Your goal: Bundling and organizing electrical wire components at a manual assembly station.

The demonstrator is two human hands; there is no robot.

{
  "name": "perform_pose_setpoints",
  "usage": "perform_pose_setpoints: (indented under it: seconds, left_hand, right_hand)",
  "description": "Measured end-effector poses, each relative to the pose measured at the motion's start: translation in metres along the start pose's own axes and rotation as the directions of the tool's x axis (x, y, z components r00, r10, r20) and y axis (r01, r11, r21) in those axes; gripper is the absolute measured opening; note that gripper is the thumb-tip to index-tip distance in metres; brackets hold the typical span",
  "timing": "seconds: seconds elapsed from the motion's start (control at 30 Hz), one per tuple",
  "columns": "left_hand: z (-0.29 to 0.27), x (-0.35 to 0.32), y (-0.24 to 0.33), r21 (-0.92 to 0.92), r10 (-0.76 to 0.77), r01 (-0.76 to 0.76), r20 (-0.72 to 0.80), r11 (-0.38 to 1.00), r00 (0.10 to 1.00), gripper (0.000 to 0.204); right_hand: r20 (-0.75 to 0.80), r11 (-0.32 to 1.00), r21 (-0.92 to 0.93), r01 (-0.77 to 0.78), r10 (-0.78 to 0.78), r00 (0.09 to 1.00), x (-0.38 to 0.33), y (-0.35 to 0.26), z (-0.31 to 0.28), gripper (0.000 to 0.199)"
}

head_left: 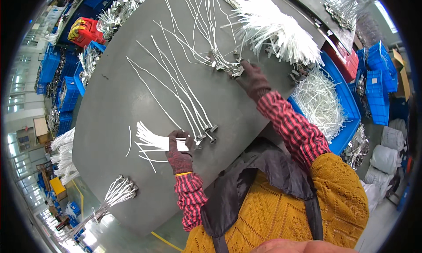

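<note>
The gloved hands are well apart over the table (pixel 110 99). Near its near edge, the left hand (pixel 180 154) is closed on a bundle of white tubes (pixel 151 138); toward the right edge, the right hand (pixel 255 82) reaches metal-ended white wires (pixel 228 68), its grip unclear. White strips (pixel 277 31) heap by the far right corner.

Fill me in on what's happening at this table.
A person in dark gloves is working with both hands at a grey table. The left hand holds a bundle of short white tubes. The right hand is at the ends of some white wires; whether it grips them is unclear. More wires lie between the hands, their metal ends near the left one.
</note>
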State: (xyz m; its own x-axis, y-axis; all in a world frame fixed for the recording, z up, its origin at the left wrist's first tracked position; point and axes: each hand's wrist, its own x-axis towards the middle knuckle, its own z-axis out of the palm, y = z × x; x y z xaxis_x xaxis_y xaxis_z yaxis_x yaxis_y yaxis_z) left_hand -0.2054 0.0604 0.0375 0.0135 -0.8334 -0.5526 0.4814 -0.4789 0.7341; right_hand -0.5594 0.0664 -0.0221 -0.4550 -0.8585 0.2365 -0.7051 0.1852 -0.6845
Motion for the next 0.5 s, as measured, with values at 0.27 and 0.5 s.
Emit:
perform_pose_setpoints:
  seconds: [0.27, 0.5]
  left_hand:
    - [0.05, -0.016, -0.047, 0.177, -0.132, 0.094, 0.215, 0.98, 0.968, 0.036]
    - [0.134, -0.067, -0.131, 0.754, 0.218, -0.621, 0.583, 0.214, 0.783, 0.011]
  right_hand:
    - [0.283, 0.974, 0.018, -0.224, 0.21, 0.936, -0.074, 0.011, -0.053, 0.043]
    - [0.571, 0.63, 0.403, -0.663, 0.393, 0.721, -0.139, -0.018, -0.097, 0.037]
